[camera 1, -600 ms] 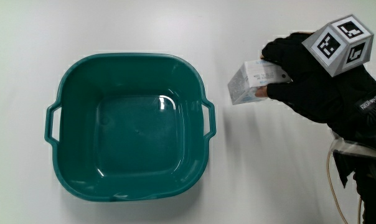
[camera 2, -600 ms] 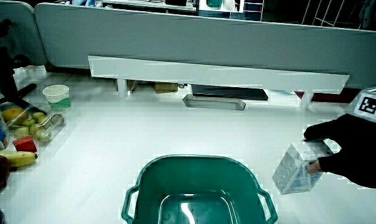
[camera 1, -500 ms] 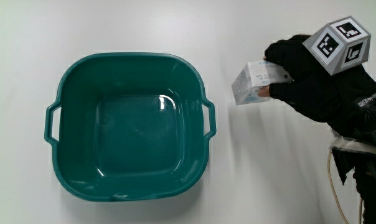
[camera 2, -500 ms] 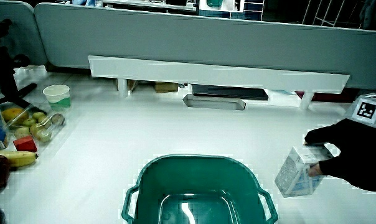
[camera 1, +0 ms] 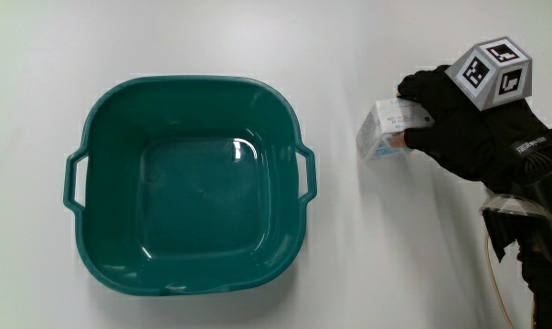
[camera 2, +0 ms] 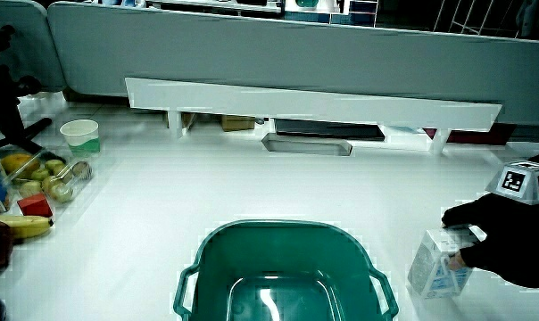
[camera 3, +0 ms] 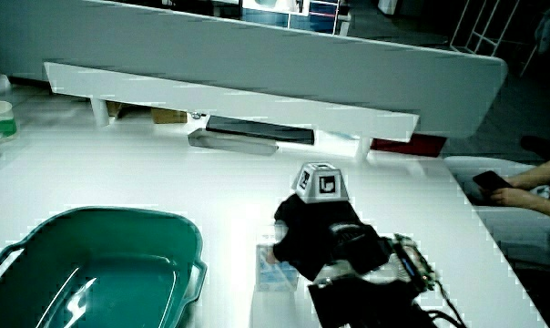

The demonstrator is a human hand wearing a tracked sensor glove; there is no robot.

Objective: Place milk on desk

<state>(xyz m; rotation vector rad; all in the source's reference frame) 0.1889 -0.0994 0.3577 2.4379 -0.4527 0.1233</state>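
A small white and pale blue milk carton (camera 1: pixel 387 130) stands on the white table beside the green tub (camera 1: pixel 189 178), a little apart from its handle. The gloved hand (camera 1: pixel 440 114) is shut on the carton's upper part, fingers wrapped over its top, thumb on its side. In both side views the milk carton (camera 2: pixel 438 263) (camera 3: pixel 277 266) appears low, at or just above the table surface. The patterned cube (camera 1: pixel 492 73) rides on the back of the hand (camera 2: pixel 484 241). The tub holds nothing.
A paper cup (camera 2: pixel 81 136), a container of fruit (camera 2: pixel 51 181), a banana (camera 2: pixel 20 227) and a red block lie at the table's edge away from the hand. A long white shelf (camera 2: pixel 314 111) runs along the low partition (camera 2: pixel 278 53), with a flat tray (camera 2: pixel 307 145) below it.
The hand has carried the carton down and slightly away from the tub; the carton has turned from tilted to nearly upright.
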